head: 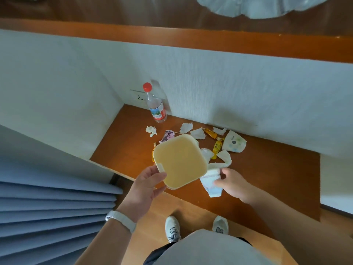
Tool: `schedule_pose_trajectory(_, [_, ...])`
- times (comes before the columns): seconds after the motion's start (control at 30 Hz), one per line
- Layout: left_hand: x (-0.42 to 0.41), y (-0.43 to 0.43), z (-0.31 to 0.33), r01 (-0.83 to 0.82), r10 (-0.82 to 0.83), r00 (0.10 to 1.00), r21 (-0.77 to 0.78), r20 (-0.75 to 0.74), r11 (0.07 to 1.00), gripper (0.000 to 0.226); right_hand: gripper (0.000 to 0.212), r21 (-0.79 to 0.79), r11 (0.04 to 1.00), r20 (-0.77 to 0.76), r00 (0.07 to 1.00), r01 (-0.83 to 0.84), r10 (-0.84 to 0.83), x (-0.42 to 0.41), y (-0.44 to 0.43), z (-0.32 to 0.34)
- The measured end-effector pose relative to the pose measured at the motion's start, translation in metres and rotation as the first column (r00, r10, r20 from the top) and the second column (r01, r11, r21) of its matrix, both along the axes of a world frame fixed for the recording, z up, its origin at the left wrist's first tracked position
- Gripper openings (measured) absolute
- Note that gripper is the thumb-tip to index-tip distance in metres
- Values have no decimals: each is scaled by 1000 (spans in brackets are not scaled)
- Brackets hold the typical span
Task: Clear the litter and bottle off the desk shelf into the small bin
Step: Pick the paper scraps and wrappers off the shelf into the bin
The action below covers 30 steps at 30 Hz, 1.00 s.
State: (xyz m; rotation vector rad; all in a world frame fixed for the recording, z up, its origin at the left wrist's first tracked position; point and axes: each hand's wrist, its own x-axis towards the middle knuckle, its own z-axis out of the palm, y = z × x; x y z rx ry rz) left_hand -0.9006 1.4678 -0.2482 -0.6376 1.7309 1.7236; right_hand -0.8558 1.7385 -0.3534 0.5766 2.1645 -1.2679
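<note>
My left hand (148,185) grips the near corner of a small cream square bin (180,161) and holds it above the brown desk shelf (267,175), its opening facing up. My right hand (232,183) pinches a crumpled white paper cup (211,185) beside the bin's right edge. A clear plastic bottle (155,107) with a red cap stands upright at the back of the shelf against the wall. Torn white paper scraps (197,133), yellow sweet wrappers (217,147), a purple wrapper (168,135) and another flattened paper cup (234,144) lie scattered behind the bin.
White walls enclose the shelf at the left and back, with a wall socket (138,96) behind the bottle. A higher wooden ledge (191,38) runs above. Blue pleated curtain (47,211) hangs at the lower left. My shoes (172,228) stand on the wooden floor below.
</note>
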Motion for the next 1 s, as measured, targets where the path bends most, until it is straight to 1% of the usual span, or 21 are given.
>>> schedule_pose_trajectory(0.07, [-4,2,5,9,-9,1000,10,-16,1000,18,38,-15,998,-64,997,53,-54,-2,2,21])
schedule_pose_trajectory(0.17, [-9,2,10,12,-11,999,10,-42,1000,16,25,-34,989,-183,972,142,-146,-4,5,56])
schedule_pose_trajectory(0.23, [-13,0,13,10,-10,999,7,-53,1000,16,20,-70,978,-281,937,197,-209,-5,8,81])
schedule_pose_trajectory(0.3, [-16,0,16,4,-3,998,2,-59,1000,18,21,-140,949,-379,870,283,-315,-6,10,103])
schedule_pose_trajectory(0.37, [-17,2,21,6,-6,998,-13,-68,1000,17,21,-221,902,-451,781,371,-432,-9,10,123])
schedule_pose_trajectory(0.43, [-17,4,24,26,-28,995,-30,-92,999,15,18,-272,881,-494,729,388,-473,-11,7,139])
schedule_pose_trajectory(0.5, [-15,6,27,49,-53,992,-32,-114,998,14,17,-254,909,-507,755,330,-416,-12,-1,145])
schedule_pose_trajectory(0.6, [-12,7,30,75,-80,988,-39,-133,996,18,20,-128,974,-486,844,188,-227,-10,-18,142])
schedule_pose_trajectory(0.67, [-10,5,30,93,-101,984,-60,-149,994,21,20,-52,990,-472,871,129,-138,-10,-30,134])
schedule_pose_trajectory(0.77, [-3,2,30,114,-128,978,-93,-164,989,25,14,1,994,-444,891,107,-96,-11,-44,122])
schedule_pose_trajectory(0.87, [5,0,31,118,-136,978,-121,-156,986,26,18,72,988,-426,900,138,-95,-12,-52,117])
schedule_pose_trajectory(1.0, [10,-8,25,100,-117,985,-129,-131,987,24,19,69,987,-414,904,146,-105,-9,-53,106])
